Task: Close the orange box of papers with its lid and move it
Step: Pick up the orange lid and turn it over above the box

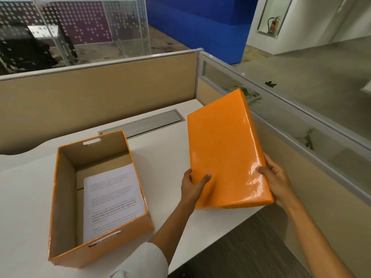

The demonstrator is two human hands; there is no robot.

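Note:
The orange box (60,207) stands open on the white desk at the left, with a stack of printed papers (112,199) lying inside on its bottom. To its right the glossy orange lid (222,145) is held tilted above the desk, top side toward me. My left hand (193,184) grips the lid's near left edge, thumb on top. My right hand (276,177) grips its near right edge. The lid is apart from the box.
The white desk (168,161) has a metal cable slot (144,123) behind the box. Beige partition walls (100,93) close the back and right sides, with a glass strip (301,109) on the right one. The desk's front edge drops to dark floor (241,247).

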